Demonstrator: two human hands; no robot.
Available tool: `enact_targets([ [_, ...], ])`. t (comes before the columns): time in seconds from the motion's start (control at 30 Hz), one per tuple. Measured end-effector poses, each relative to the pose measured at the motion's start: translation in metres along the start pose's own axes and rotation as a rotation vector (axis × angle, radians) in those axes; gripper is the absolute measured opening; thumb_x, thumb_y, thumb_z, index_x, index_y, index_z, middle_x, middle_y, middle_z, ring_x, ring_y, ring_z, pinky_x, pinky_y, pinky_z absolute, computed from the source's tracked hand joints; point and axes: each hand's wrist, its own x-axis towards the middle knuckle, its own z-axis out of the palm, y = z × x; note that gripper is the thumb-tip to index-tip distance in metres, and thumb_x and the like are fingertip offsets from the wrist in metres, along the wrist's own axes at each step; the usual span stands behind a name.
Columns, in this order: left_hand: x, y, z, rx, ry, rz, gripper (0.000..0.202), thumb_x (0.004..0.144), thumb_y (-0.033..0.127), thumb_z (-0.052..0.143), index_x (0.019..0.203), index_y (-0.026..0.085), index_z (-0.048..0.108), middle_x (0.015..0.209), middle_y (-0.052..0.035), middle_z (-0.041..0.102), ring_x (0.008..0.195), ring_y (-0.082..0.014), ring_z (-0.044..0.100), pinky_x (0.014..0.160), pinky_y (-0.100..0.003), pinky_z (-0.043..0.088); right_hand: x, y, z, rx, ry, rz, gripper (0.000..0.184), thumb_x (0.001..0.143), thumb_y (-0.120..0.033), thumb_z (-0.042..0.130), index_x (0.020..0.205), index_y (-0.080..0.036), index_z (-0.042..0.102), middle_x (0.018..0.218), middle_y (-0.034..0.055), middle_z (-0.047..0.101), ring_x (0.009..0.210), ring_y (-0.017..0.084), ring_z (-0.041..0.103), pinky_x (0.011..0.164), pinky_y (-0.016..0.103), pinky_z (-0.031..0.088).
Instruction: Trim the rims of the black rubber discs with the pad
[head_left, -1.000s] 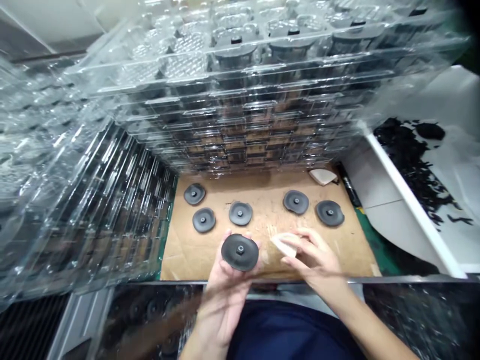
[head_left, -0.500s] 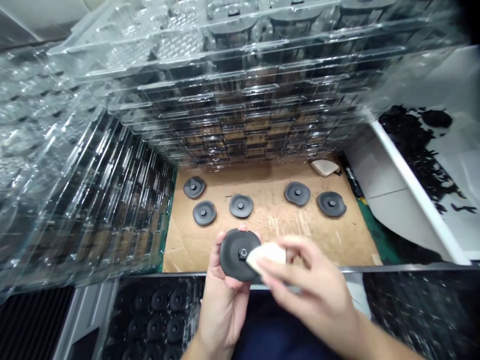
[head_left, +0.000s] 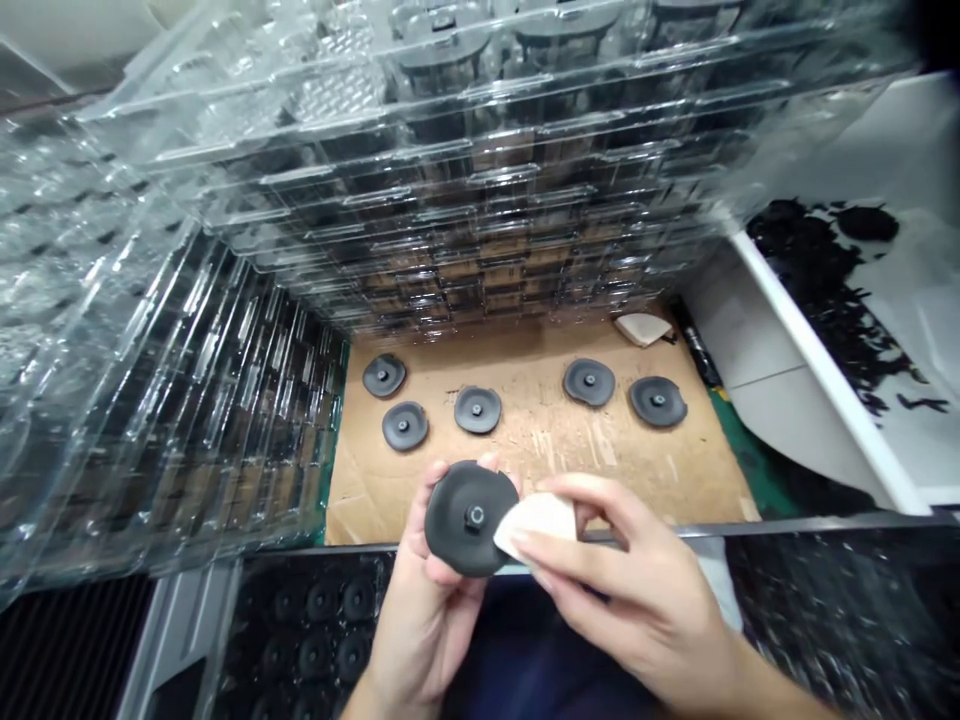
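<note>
My left hand [head_left: 424, 615] grips a round black rubber disc [head_left: 465, 517] with a small hub in its middle, held up over the near edge of the work surface. My right hand [head_left: 626, 590] pinches a small white pad [head_left: 536, 520] and presses its edge against the disc's right side. Several more black discs lie on the cardboard mat [head_left: 540, 440] beyond, among them one at the left [head_left: 403, 425], one in the middle [head_left: 478, 409] and one at the right [head_left: 658, 401].
Tall stacks of clear plastic trays [head_left: 480, 190] wall in the mat at the back and the left [head_left: 150, 380]. A second white pad [head_left: 642, 328] and a black marker [head_left: 699, 350] lie at the mat's far right. A white bin with black scraps [head_left: 840, 290] stands right. Trays of black discs [head_left: 315, 630] sit below left.
My right hand carried the white pad from the mat over to the disc and now holds it against the disc's right edge. The left hand lifted the disc slightly nearer.
</note>
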Motion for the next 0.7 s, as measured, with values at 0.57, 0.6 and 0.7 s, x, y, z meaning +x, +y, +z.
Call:
enact_targets([
  [0.57, -0.008, 0.002, -0.007, 0.109, 0.014, -0.053, 0.051, 0.052, 0.037, 0.085, 0.101, 0.035, 0.071, 0.104, 0.0013, 0.075, 0.088, -0.0178, 0.072, 0.075, -0.02, 0.057, -0.006, -0.001, -0.004, 0.068, 0.06, -0.037, 0.022, 0.085, -0.013, 0.059, 0.102, -0.019, 0.072, 0.112, 0.0087, 0.056, 0.091, 0.013, 0.061, 0.08, 0.023, 0.053],
  [0.6, -0.009, 0.004, -0.005, 0.098, -0.003, -0.064, 0.049, 0.054, 0.038, 0.084, 0.1, 0.036, 0.07, 0.106, 0.0021, 0.075, 0.092, -0.0186, 0.071, 0.078, -0.021, 0.056, -0.012, 0.0, -0.004, 0.112, 0.037, 0.011, 0.024, 0.084, -0.011, 0.06, 0.102, -0.02, 0.073, 0.111, 0.0084, 0.057, 0.089, 0.013, 0.062, 0.079, 0.022, 0.053],
  [0.7, -0.012, 0.012, 0.0, 0.076, -0.05, -0.091, 0.042, 0.059, 0.042, 0.079, 0.1, 0.039, 0.069, 0.11, 0.0054, 0.073, 0.102, -0.0214, 0.068, 0.087, -0.025, 0.053, -0.035, 0.01, -0.005, 0.41, -0.07, 0.276, 0.019, 0.083, -0.019, 0.063, 0.097, -0.026, 0.074, 0.1, 0.0056, 0.061, 0.085, 0.014, 0.063, 0.072, 0.023, 0.054],
])
